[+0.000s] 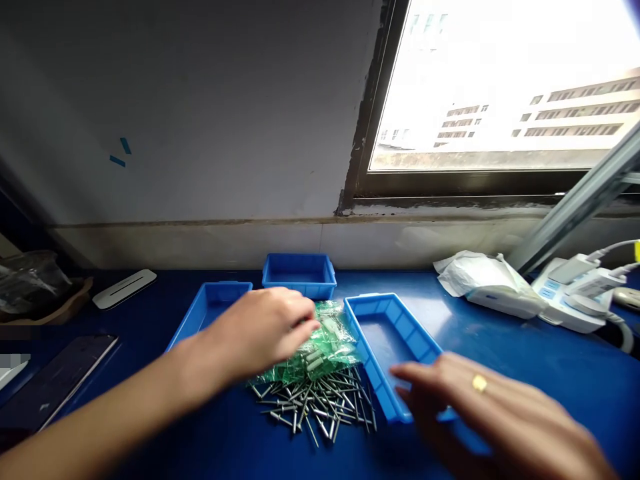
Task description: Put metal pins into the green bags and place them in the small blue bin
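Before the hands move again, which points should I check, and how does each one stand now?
1. Left hand on the green bags: ok, its fingers rest on the pile.
2. Firm grasp of a bag: cannot tell, the fingers are blurred.
3. Right hand at the right tray: ok, fingers at its near end.
4. Right tray free inside: ok, no part shows in it.
5. Metal pins kept together: ok, one loose heap in front of the bags.
6. Back tray and left tray contents: cannot tell.
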A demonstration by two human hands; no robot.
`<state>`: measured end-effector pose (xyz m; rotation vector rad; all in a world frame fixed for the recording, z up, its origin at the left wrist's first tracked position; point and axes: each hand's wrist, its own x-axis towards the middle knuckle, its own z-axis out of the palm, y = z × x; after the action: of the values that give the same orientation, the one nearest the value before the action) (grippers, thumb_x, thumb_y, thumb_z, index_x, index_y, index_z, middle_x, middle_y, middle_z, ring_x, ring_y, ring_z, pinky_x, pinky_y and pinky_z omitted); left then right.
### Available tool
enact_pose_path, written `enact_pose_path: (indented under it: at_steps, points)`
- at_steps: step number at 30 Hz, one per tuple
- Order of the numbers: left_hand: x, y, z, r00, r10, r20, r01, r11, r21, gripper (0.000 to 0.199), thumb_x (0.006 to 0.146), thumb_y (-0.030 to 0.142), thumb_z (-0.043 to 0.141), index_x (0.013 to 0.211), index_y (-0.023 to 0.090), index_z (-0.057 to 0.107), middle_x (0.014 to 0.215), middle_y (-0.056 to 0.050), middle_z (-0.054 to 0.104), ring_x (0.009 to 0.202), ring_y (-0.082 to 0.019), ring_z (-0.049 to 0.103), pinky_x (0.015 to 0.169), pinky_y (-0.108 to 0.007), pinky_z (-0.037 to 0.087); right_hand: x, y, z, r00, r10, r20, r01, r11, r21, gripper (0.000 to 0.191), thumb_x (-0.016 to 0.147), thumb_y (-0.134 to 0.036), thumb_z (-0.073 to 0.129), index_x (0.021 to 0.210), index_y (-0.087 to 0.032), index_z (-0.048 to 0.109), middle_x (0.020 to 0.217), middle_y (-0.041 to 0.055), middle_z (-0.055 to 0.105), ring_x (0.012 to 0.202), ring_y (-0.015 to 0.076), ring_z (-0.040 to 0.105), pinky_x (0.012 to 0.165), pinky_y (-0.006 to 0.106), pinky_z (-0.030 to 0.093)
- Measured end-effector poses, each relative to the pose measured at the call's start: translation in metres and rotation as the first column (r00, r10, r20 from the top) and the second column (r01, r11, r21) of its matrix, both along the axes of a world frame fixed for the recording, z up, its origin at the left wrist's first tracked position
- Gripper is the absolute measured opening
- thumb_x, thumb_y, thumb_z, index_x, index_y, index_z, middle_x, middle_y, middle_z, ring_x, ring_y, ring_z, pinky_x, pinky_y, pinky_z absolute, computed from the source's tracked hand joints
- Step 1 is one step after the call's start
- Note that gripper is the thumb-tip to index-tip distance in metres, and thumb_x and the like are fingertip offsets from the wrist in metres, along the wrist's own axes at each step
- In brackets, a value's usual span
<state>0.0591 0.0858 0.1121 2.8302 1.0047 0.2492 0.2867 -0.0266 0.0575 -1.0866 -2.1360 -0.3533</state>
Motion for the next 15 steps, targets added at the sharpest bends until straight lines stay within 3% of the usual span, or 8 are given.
enact_pose_path:
  at_steps: [4, 8, 11, 15]
  points:
    - [0.044, -0.015, -0.012, 0.985, -0.169, 0.020, 0.168, 0.985, 0.046, 0.020, 0.101, 0.025, 0.057, 0.091, 0.015, 0.071, 0.087, -0.004, 0.073, 0.082, -0.023, 0.067, 0.070, -0.032, 0.050, 0.021, 0.018, 0.011, 0.993, -0.069, 0.095, 0.073, 0.997, -0.040, 0.016, 0.103, -0.026, 0.051, 0.116, -0.021, 0.059, 0.101, 0.0068, 0.071, 0.082, 0.0201, 0.071, 0.071, 0.030, 0.055]
    - [0.063, -0.007, -0.027, 0.974, -0.224, 0.033, 0.222, 0.974, 0.052, 0.024, 0.102, 0.027, 0.057, 0.087, 0.017, 0.073, 0.082, -0.002, 0.073, 0.075, -0.020, 0.067, 0.060, -0.028, 0.046, 0.026, 0.027, -0.009, 0.984, -0.076, 0.164, 0.091, 0.992, -0.087, 0.019, 0.105, -0.019, 0.042, 0.103, -0.021, 0.061, 0.088, 0.0050, 0.067, 0.076, 0.0217, 0.067, 0.066, 0.034, 0.052]
    - [0.062, -0.005, -0.036, 0.971, -0.232, 0.055, 0.228, 0.972, 0.060, 0.027, 0.102, 0.030, 0.057, 0.088, 0.017, 0.075, 0.081, -0.003, 0.072, 0.074, -0.020, 0.067, 0.061, -0.028, 0.047, 0.026, 0.027, -0.022, 0.969, -0.115, 0.219, 0.136, 0.987, -0.085, 0.028, 0.107, -0.025, 0.038, 0.095, -0.021, 0.062, 0.085, 0.0061, 0.065, 0.071, 0.0229, 0.065, 0.062, 0.035, 0.052]
    - [0.052, -0.012, -0.028, 0.967, -0.235, 0.100, 0.226, 0.970, 0.088, 0.025, 0.103, 0.030, 0.056, 0.093, 0.015, 0.075, 0.083, -0.005, 0.071, 0.075, -0.022, 0.065, 0.066, -0.032, 0.050, 0.025, 0.029, -0.024, 0.952, -0.149, 0.266, 0.180, 0.979, -0.096, 0.049, 0.110, -0.033, 0.025, 0.080, -0.021, 0.062, 0.069, 0.0051, 0.063, 0.056, 0.0215, 0.063, 0.048, 0.034, 0.052]
